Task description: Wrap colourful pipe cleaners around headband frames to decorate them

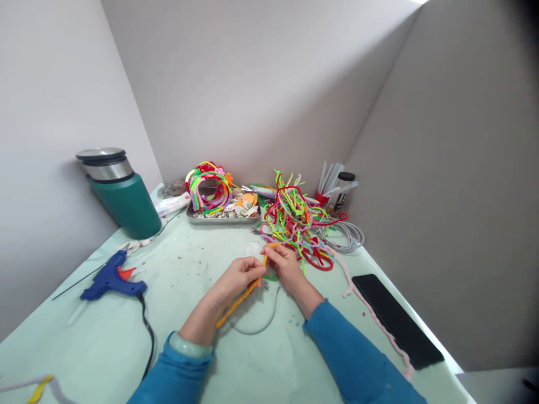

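Both hands meet over the middle of the table around an orange pipe cleaner (236, 304). My left hand (240, 276) pinches it between thumb and fingers, and its longer end slants down toward my left wrist. Just above, my right hand (287, 267) grips the bent upper part of the same pipe cleaner. A thin grey curved band (256, 333) runs below my hands; where its ends go is hidden. Beyond my right hand lies a tangled heap of coloured pipe cleaners (295, 216), mostly green and red.
A blue glue gun (112, 280) and a green bottle (132, 207) are on the left. At the back, a metal tray (223, 220) carries wrapped headbands (209, 188) and small cut pieces. Coiled grey bands (351, 237), a black phone (396, 320) and a pink strand (381, 326) lie right.
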### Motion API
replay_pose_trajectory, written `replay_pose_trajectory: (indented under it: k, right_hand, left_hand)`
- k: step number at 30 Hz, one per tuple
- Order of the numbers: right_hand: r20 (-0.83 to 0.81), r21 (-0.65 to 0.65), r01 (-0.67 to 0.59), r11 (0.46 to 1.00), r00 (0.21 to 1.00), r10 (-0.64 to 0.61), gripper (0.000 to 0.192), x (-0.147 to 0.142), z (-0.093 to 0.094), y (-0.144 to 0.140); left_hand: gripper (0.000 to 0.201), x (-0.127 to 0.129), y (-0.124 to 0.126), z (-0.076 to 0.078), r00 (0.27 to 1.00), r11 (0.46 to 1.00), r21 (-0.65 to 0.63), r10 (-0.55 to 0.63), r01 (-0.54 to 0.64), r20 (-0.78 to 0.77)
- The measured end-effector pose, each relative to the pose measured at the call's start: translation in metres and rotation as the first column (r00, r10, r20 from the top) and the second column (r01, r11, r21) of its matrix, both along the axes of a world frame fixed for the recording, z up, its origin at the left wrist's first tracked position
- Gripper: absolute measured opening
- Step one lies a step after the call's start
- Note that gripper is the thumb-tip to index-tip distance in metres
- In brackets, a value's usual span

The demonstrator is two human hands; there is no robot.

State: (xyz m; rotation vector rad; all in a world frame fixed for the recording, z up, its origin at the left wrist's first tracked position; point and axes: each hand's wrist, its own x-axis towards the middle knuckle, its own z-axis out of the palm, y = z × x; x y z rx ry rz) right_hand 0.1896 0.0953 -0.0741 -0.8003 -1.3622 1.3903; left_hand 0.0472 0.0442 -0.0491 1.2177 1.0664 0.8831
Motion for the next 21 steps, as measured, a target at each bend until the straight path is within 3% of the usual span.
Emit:
replay_pose_trajectory:
  k: [4,8,11,21]
  right_hand:
    - [-0.015,-0.035,0.022,0.999,1.0,-0.023,0.024,0.001,0.002,0.0]
    - [0.067,0.054,-0.032,0.998,0.997,0.029,0.025,0.0,0.008,-0.003]
    - [0.133,0.096,-0.06,0.994,0.99,0.047,0.025,0.0,0.008,-0.004]
    - [0.03,-0.007,0.061,0.998,0.998,-0.061,0.019,-0.003,-0.004,0.003]
  left_hand:
    - [0.03,0.002,-0.001,0.0,1.0,0.999,-0.035,-0.021,0.021,0.015]
    - [0.034,0.003,0.0,-0.001,0.995,0.996,-0.08,0.048,-0.04,0.092]
    - [0.032,0.002,0.002,-0.003,0.991,0.994,-0.041,0.1,-0.097,0.093]
    - [0.025,0.0,0.005,-0.008,0.996,0.996,-0.01,0.088,-0.088,0.011]
